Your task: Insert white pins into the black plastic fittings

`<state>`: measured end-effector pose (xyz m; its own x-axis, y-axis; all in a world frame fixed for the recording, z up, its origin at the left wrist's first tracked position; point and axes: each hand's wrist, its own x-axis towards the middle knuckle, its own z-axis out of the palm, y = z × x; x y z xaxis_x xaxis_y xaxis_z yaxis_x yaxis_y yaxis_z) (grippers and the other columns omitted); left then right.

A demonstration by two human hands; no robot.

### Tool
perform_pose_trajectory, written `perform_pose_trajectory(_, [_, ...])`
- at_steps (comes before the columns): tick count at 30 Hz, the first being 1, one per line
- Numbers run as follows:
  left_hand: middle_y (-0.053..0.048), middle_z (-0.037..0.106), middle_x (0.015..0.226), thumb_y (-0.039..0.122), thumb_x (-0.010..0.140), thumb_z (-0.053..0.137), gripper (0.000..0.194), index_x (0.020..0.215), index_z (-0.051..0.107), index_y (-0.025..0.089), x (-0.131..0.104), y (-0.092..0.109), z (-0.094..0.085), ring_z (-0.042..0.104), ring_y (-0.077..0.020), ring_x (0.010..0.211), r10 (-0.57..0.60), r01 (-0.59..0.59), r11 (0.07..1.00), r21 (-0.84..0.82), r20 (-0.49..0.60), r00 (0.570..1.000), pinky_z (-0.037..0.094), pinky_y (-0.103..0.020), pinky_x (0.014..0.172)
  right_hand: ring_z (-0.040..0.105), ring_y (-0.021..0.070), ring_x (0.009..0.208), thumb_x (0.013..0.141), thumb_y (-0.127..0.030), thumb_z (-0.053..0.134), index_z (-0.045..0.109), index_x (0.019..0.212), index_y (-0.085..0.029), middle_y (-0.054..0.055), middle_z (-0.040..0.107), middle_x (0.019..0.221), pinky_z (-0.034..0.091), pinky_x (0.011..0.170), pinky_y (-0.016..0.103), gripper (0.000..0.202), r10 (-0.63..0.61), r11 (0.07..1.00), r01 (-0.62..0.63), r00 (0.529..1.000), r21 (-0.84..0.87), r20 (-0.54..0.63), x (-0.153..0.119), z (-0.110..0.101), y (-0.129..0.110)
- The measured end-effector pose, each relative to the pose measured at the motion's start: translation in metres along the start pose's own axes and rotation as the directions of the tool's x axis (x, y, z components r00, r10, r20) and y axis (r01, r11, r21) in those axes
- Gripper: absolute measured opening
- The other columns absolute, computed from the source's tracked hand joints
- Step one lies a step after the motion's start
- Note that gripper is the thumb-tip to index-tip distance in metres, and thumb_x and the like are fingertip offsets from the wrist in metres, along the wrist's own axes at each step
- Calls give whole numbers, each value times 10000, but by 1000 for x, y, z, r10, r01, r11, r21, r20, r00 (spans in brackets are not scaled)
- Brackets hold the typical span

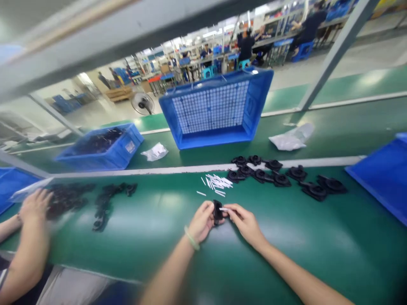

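Note:
My left hand (202, 221), with a pale green bangle on its wrist, is closed around a small black plastic part (217, 212) held up over the green bench. Between the thumb and fingers of my right hand (243, 222) is a thin white strip (223, 209), its tip against the black part. Just beyond my hands lies a loose pile of similar white strips (218, 183). Several black round-bodied parts (260, 175) sit in a cluster behind and to the right of that pile.
An empty-looking blue crate (216, 142) stands tilted at the back, between two white plastic bags (155, 152). A blue bin (104, 156) of dark parts is at left. A co-worker's hand (36, 205) touches black parts (68, 201). Another blue bin (381, 169) stands right.

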<state>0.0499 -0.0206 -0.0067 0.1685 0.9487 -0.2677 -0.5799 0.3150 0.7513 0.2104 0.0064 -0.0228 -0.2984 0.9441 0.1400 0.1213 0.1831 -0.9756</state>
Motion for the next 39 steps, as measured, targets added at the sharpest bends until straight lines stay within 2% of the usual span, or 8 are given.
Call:
perform_pose_trajectory(3, [-76,669,925,369,829,602,258,954,514,161,0,4,-1,665,-199,870,-23,23,1000,18,-15,1000,543,-282,703,592,145,646,853,-392,518,665,940,-184,48,680,833,501,631,265,269,27,1000,-26,998,9,-49,0,1,2])
perform_pose_trajectory(6, [-72,669,949,370,839,588,262,990,517,168,0,5,-1,661,-201,892,-46,47,998,32,-17,999,548,-294,721,588,134,643,858,-385,520,667,923,-182,42,677,821,488,620,252,259,31,999,-29,997,31,-67,-1,1,4])
perform_pose_trajectory(13, [-59,665,957,373,855,565,264,1025,530,175,-1,3,0,643,-213,959,-42,43,997,67,-10,999,542,-339,793,619,155,766,887,-372,486,660,888,-178,42,662,821,479,693,266,261,7,1000,-7,1000,22,3,-2,1,-4])
perform_pose_trajectory(20, [-73,654,972,367,858,559,271,1037,527,166,-1,3,-1,642,-205,938,-39,40,993,107,-16,999,538,-313,770,588,146,728,892,-342,485,666,898,-185,34,646,798,435,634,245,239,-22,997,23,1000,-76,14,-3,1,-3])
perform_pose_trajectory(25, [-84,626,1047,366,822,606,291,1024,523,174,-2,2,0,631,-197,915,36,-28,967,252,-29,999,522,-282,729,570,142,692,902,-334,465,657,867,-186,25,630,769,417,637,244,245,-51,983,54,998,-175,22,-5,0,-5])
perform_pose_trajectory(31, [-94,625,1014,351,787,643,300,1008,546,173,0,-2,-4,604,-181,871,199,-157,851,501,-30,980,490,-289,767,614,159,791,916,-334,425,641,910,-204,25,683,864,436,721,247,251,-51,975,68,995,-212,85,-7,0,-3])
perform_pose_trajectory(36, [-73,630,954,330,766,663,273,969,562,178,0,-3,-2,594,-192,899,248,-182,801,570,-38,968,454,-314,833,570,140,604,920,-388,387,631,880,-206,-11,620,655,413,602,235,307,-6,968,36,993,-247,121,-8,-1,0])
perform_pose_trajectory(39, [-71,627,941,334,779,647,250,951,557,177,-1,-4,-2,596,-190,881,242,-188,798,572,-19,970,453,-318,824,554,135,575,918,-395,384,628,868,-210,-27,578,593,401,590,227,310,0,971,33,991,-236,138,-8,-1,-2])
